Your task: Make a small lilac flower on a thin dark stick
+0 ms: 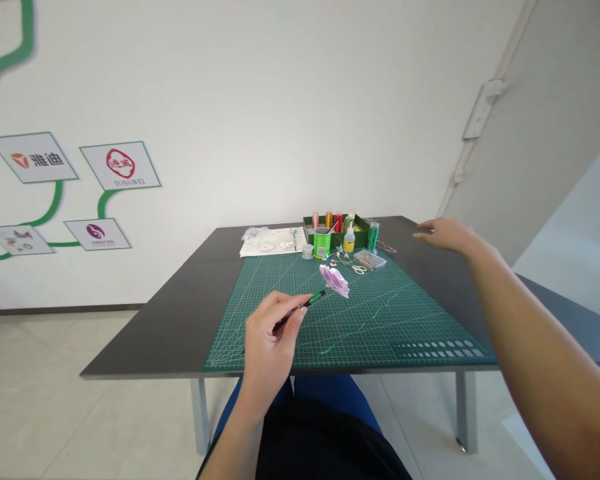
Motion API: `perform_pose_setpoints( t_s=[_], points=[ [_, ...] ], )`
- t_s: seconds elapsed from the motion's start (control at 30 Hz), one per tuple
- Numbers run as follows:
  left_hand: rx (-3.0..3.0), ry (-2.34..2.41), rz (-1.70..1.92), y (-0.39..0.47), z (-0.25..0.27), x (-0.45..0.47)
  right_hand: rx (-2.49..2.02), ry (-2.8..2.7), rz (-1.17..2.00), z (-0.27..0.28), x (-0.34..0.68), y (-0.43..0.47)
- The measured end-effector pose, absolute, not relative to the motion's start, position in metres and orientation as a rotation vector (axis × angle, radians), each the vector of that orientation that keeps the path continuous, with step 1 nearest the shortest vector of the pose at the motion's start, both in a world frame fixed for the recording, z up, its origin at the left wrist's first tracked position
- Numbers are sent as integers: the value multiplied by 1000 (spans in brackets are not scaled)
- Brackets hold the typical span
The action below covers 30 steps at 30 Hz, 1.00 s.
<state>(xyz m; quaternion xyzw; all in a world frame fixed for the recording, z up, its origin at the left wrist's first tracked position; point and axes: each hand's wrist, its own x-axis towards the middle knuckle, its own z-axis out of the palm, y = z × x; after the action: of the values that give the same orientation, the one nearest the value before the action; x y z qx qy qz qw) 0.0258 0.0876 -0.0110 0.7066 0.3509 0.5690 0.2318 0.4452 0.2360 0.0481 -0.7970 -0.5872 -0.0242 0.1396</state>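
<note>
My left hand (275, 333) is closed in a pinch around a thin, dark rod with a green section near its tip. Just beyond that tip is a pale lilac artificial flower (336, 281), held up over the green cutting mat (280, 293); how the two join is too small to make out. Reaching out to the right above the dark tabletop, my right hand (445, 235) has its fingers stretched forward with a gap between them, and no object shows in it. A wavy strand of green thread (363, 327) appears across the mat.
At the back stand a dark green box (361, 238) with spools, a bright green can (322, 244), a yellow glue bottle (349, 240) and a green spool (373, 235). Small scissors (359, 269) lie beside a clear plastic case (371, 259). White sheets (275, 242) lie left.
</note>
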Motion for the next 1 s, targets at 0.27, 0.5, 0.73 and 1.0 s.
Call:
perform_pose_setpoints(
  t_s=[0.27, 0.5, 0.73, 1.0],
  points=[
    [1955, 919, 1538, 93, -14, 33, -1777, -1673, -156, 42, 403, 191],
    [1934, 913, 1530, 96, -13, 39, -1600, -1584, 89, -2, 343, 133],
    [1952, 913, 1499, 90, -12, 40, -1162, -1620, 948, -44, 241, 63],
    [1942, 925, 1515, 86, -11, 31, -848, -1403, 1206, -46, 190, 73]
  ],
)
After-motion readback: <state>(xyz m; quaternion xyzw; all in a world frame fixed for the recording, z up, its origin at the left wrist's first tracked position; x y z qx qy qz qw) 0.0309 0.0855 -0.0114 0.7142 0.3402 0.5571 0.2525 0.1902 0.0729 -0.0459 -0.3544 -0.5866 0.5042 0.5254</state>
